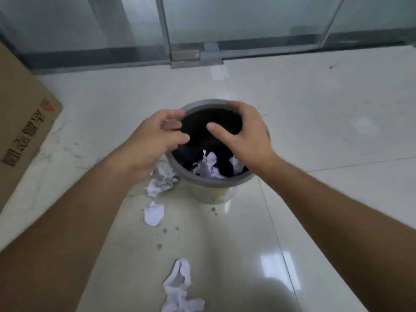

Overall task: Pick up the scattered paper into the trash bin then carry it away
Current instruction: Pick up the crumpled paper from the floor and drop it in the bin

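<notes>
My hands hover over the trash bin [211, 176], both spread apart and empty: my left hand [155, 140] has its fingers loosely curled just at the bin's left rim, my right hand [243, 131] lies splayed across the far right of its mouth. Some crumpled paper [208, 166] already lies inside the bin, against its near wall. More lies on the floor [315, 122]: one wad [161, 182] touching the bin's left side, a smaller scrap [153, 213] just nearer to me than that, and a long twisted piece [179, 289] well nearer still. I expect these to be feather-light, soft and easy to pinch anywhere, and the bin light enough to lift by its stiff grey rim. The glossy tiles look slippery and spotted. A cardboard box [24, 113] leans left of the bin; frosted glass panels [225, 19] stand behind it.
</notes>
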{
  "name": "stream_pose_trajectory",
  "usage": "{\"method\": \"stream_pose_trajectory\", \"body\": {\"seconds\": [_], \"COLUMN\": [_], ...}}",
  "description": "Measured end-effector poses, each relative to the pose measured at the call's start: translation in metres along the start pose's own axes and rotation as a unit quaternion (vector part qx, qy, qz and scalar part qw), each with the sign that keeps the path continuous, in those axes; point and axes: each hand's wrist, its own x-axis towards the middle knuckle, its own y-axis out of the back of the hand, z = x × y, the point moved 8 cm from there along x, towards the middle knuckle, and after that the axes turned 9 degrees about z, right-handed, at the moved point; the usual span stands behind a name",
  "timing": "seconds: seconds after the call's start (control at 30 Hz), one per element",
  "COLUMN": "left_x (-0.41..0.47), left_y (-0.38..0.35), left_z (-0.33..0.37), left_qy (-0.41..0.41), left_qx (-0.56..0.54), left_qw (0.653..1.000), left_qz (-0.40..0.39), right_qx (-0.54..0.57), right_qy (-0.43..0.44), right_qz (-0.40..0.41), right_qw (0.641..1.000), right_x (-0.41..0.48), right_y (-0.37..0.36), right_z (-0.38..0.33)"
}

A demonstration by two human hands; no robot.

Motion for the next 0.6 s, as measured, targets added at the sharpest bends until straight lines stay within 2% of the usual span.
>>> {"method": "stream_pose_trajectory", "body": {"seconds": [0.07, 0.17, 0.2, 0.27, 0.3, 0.33, 0.4, 0.43, 0.47, 0.57, 0.6], "left_x": [-0.041, -0.123, -0.158, -0.231, -0.265, -0.295, -0.334, -0.346, -0.356, -0.349, -0.346], "left_y": [0.042, 0.095, 0.101, 0.094, 0.087, 0.080, 0.071, 0.062, 0.054, 0.043, 0.040], "left_z": [-0.033, -0.134, -0.174, -0.246, -0.275, -0.292, -0.318, -0.325, -0.332, -0.344, -0.347], "left_qy": [0.015, 0.136, 0.203, 0.290, 0.311, 0.330, 0.318, 0.304, 0.331, 0.301, 0.307], "left_qx": [0.045, 0.151, 0.208, 0.316, 0.340, 0.358, 0.394, 0.393, 0.360, 0.371, 0.349], "left_qw": [0.999, 0.977, 0.956, 0.902, 0.885, 0.872, 0.862, 0.866, 0.871, 0.874, 0.882], "left_qz": [0.017, 0.062, 0.041, -0.053, -0.070, -0.048, 0.035, 0.053, 0.049, 0.087, 0.077], "right_qx": [0.017, 0.093, 0.104, 0.077, 0.046, 0.012, -0.044, -0.069, -0.097, -0.181, -0.197], "right_qy": [0.059, 0.159, 0.192, 0.228, 0.226, 0.212, 0.149, 0.113, 0.091, 0.101, 0.105], "right_qz": [0.003, -0.050, -0.096, -0.227, -0.296, -0.358, -0.446, -0.468, -0.477, -0.472, -0.472], "right_qw": [0.998, 0.982, 0.971, 0.944, 0.927, 0.909, 0.882, 0.874, 0.869, 0.857, 0.853], "right_x": [-0.025, -0.088, -0.117, -0.179, -0.209, -0.236, -0.281, -0.298, -0.313, -0.345, -0.351], "right_y": [-0.014, -0.054, -0.072, -0.115, -0.134, -0.150, -0.167, -0.171, -0.173, -0.178, -0.181], "right_z": [-0.031, -0.067, -0.073, -0.065, -0.048, -0.024, 0.030, 0.055, 0.075, 0.108, 0.111]}}
